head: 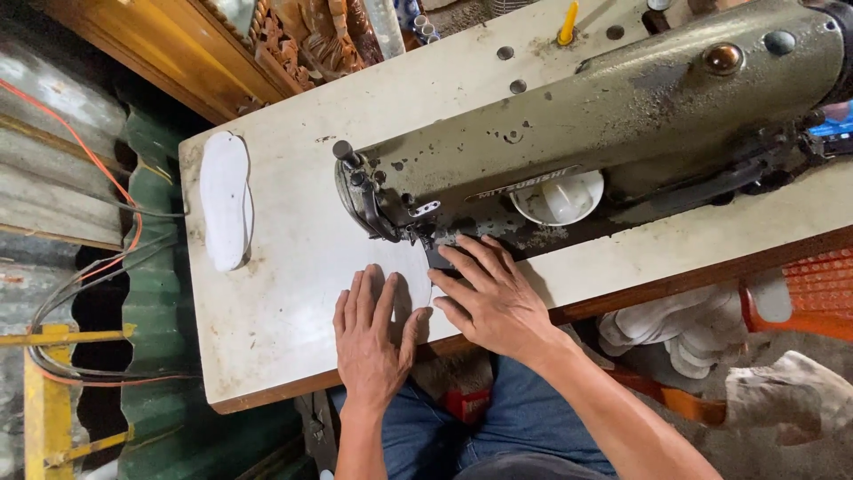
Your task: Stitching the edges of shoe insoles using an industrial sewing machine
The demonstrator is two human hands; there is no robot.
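Observation:
My left hand (pixel 371 331) lies flat, fingers spread, on a white insole-shaped piece (pixel 404 269) on the sewing table. My right hand (pixel 490 298) presses the same piece beside a small dark part (pixel 439 260) under the needle area (pixel 418 233) of an old olive-green sewing machine (pixel 613 116). The piece is mostly hidden under both hands. Neither hand grips anything; both rest with fingers extended.
A white shoe sole (pixel 224 197) lies at the left end of the cream table (pixel 284 293). A white round cap (pixel 560 197) sits under the machine arm. A yellow spool pin (pixel 567 25) stands behind. A stack of white soles (pixel 684 333) and an orange basket (pixel 813 289) are at the right.

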